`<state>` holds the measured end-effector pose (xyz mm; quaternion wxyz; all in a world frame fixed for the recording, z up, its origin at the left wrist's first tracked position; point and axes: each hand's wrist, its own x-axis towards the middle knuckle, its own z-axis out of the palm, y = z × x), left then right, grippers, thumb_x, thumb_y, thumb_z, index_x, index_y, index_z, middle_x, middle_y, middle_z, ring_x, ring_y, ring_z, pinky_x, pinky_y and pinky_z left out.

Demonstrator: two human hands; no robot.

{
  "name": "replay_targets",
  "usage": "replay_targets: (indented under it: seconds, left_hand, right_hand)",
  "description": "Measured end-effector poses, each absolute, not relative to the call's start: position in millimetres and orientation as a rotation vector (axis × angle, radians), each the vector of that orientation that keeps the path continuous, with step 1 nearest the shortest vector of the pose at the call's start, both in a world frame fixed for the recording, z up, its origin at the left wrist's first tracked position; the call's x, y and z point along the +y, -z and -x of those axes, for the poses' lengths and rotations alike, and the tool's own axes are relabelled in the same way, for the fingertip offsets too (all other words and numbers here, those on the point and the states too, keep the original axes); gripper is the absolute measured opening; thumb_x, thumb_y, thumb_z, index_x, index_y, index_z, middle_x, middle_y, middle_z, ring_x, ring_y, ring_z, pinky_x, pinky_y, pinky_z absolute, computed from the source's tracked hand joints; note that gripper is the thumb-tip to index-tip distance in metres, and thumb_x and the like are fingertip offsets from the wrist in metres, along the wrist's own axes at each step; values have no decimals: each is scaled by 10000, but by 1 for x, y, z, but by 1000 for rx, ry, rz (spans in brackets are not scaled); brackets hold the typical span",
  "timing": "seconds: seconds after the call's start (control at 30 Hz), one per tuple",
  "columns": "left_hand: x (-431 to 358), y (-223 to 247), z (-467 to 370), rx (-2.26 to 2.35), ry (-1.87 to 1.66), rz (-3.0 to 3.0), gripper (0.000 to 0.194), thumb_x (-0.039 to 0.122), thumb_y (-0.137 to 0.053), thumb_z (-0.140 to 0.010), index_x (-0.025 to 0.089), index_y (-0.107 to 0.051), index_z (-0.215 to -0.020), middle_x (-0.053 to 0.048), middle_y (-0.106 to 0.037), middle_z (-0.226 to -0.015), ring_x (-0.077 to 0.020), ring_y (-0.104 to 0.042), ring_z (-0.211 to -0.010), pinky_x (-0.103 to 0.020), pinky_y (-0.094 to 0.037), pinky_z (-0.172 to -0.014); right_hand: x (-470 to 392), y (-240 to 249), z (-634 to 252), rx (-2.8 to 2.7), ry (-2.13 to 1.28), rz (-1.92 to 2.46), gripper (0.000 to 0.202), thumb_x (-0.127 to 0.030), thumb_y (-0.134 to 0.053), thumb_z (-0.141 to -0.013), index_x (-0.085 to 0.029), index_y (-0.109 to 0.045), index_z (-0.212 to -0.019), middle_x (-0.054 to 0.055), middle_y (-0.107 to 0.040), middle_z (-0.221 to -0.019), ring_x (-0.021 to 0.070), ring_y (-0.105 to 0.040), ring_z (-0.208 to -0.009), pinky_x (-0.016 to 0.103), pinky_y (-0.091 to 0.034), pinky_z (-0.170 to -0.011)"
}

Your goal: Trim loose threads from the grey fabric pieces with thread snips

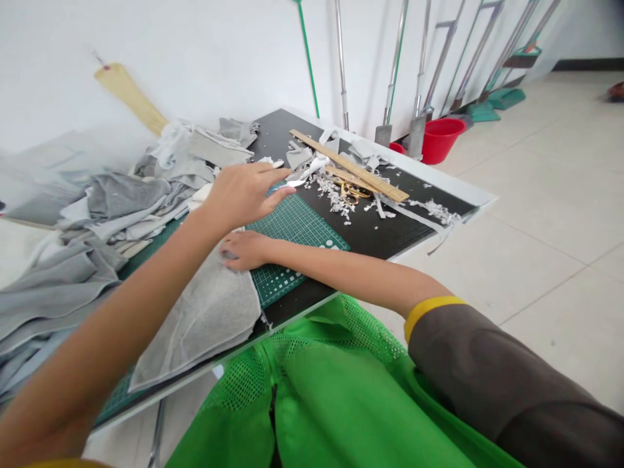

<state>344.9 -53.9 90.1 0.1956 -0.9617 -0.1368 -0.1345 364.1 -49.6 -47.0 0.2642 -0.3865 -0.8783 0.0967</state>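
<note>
My left hand [248, 192] is raised over the far edge of the green cutting mat [297, 224]. Its fingers are stretched out, thumb apart from them, and a small white scrap [295, 184] shows by the tips; whether they touch it cannot be made out. Below it, my right hand [247, 251] rests on a grey cloth piece [209, 309], its fingers bent and a bit of the fabric between thumb and forefinger. That cloth lies flat over the mat and reaches the table's near edge.
Grey and white cloth pieces [127, 195] are heaped at left. Wooden rulers [351, 168], gold-handled scissors [351, 192] and white shreds [336, 198] lie on the black table [385, 237]. Beyond stand a red bucket [441, 140] and several long-handled tools [397, 65] against the wall.
</note>
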Motion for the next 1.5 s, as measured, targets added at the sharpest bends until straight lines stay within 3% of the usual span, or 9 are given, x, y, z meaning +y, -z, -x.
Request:
replay_targets:
  seconds: [0.1, 0.2, 0.33, 0.4, 0.6, 0.67, 0.77, 0.97, 1.5]
  left_hand:
    - [-64, -107, -286, -435, 440, 2705, 475, 546, -432, -993, 220, -658, -1254, -66, -733, -988, -215, -670, -851, -313, -477, -710]
    - [-84, -109, -215, -500, 556, 2799, 344, 479, -534, -965, 348, -645, -1264, 0, -750, -1038, -205, -692, -873, -333, -527, -774]
    - [-124, -86, -116, -786, 508, 2913, 435, 425, -584, -928, 552, -531, -1341, 73, -750, -1038, -222, -719, -861, -366, -574, -713]
    - [-143, -66, -74, -971, 452, 2938, 455, 443, -580, -913, 583, -516, -1341, 84, -748, -1039, -241, -724, -831, -388, -588, -675]
    - [-165, -15, -36, -1116, 476, 3055, 370, 423, -596, -929, 408, -617, -1298, 17, -747, -1129, -216, -724, -933, -325, -581, -778]
    - [-161, -9, -50, -1044, 451, 3074, 354, 435, -570, -952, 340, -638, -1286, -16, -753, -1068, -203, -714, -907, -324, -557, -810]
    - [-156, -5, -71, -959, 405, 3116, 370, 435, -520, -983, 273, -643, -1293, -23, -720, -861, -166, -675, -754, -275, -501, -676]
    - [-163, 7, -67, -1003, 447, 3101, 383, 444, -512, -989, 293, -615, -1325, 2, -681, -810, -136, -637, -711, -245, -438, -629]
    - [-169, 10, -65, -949, 427, 3012, 378, 439, -485, -1005, 277, -617, -1320, -6, -691, -845, -147, -651, -723, -252, -449, -626]
  right_hand:
    - [-55, 44, -365, -2359, -280, 1125, 312, -313, -577, -935, -105, -650, -1155, 181, -636, -1253, 313, -618, -1146, 470, -467, -1001]
    - [-56, 43, -367, -2348, -303, 1100, 297, -285, -611, -915, -108, -660, -1149, 182, -629, -1263, 295, -621, -1150, 443, -467, -1007]
    - [-53, 45, -370, -2353, -318, 1065, 328, -278, -615, -915, -100, -656, -1188, 191, -615, -1296, 285, -614, -1172, 428, -460, -1022]
    - [-51, 46, -371, -2350, -321, 1058, 343, -280, -618, -915, -99, -651, -1204, 185, -613, -1304, 278, -606, -1189, 426, -448, -1041]
    - [-51, 46, -373, -2360, -318, 1026, 353, -271, -621, -912, -94, -646, -1216, 173, -632, -1278, 258, -586, -1230, 421, -418, -1092]
    - [-51, 45, -374, -2363, -321, 1020, 368, -281, -606, -918, -89, -642, -1230, 187, -622, -1295, 265, -575, -1249, 439, -407, -1106]
    - [-51, 46, -375, -2342, -357, 1012, 377, -297, -599, -913, -107, -645, -1235, 188, -612, -1321, 278, -566, -1261, 474, -400, -1113]
    - [-51, 47, -376, -2327, -377, 999, 388, -331, -597, -910, -129, -651, -1237, 161, -612, -1329, 274, -562, -1273, 473, -394, -1124]
    - [-53, 43, -376, -2347, -377, 1012, 405, -318, -597, -917, -92, -644, -1249, 193, -606, -1335, 279, -560, -1278, 457, -387, -1134]
